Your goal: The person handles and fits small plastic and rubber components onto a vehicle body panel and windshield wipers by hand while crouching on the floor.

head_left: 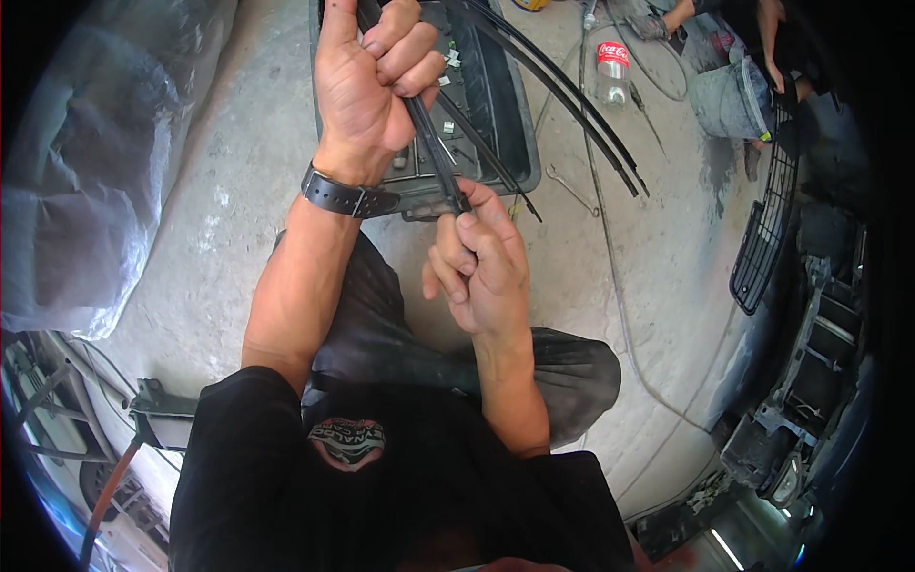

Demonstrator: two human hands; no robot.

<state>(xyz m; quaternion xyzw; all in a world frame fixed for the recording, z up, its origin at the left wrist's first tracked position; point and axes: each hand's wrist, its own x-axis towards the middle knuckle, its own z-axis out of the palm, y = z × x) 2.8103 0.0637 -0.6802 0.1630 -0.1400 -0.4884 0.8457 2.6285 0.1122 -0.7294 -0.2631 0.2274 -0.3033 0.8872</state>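
My left hand [376,81] is closed round a long black rubber or plastic strip [427,138] at the upper middle of the head view, with a watch on that wrist. My right hand [481,262] pinches the lower end of the same strip between thumb and fingers. Beneath and beyond both hands lies a dark plastic tray [515,143] holding small metal pieces and tools. More slim black strips [581,114] arch over the tray's right side, and another slanting piece [491,153] crosses its inside.
A wrench [572,191], a plastic bottle [613,81] and hoses lie on the concrete floor. A bucket [724,100], a black grille [762,238] and another person's hand [772,67] are at right, car parts [801,381] lower right. Plastic sheeting [86,191] covers something at left.
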